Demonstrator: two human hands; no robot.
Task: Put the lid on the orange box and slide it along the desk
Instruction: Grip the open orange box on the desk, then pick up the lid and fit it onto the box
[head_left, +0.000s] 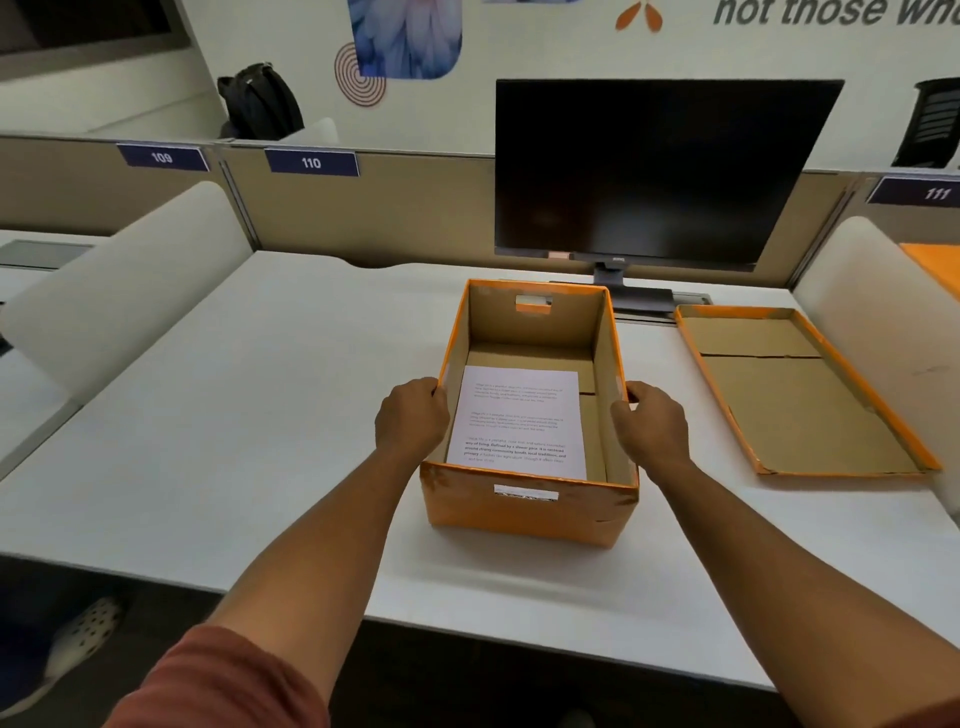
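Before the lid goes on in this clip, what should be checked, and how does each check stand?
1. Orange box stands flat on the desk: ok.
2. Printed sheet lies flat inside, below the rim: ok.
3. Lid within reach, on the desk to the right of the box: ok.
4. Lid facing the right way: not ok, it lies with its inside up and needs flipping.
5. A hand free to take the lid: not ok, left hand and right hand both grip the box walls.
6. Desk to the left clear for sliding: ok.
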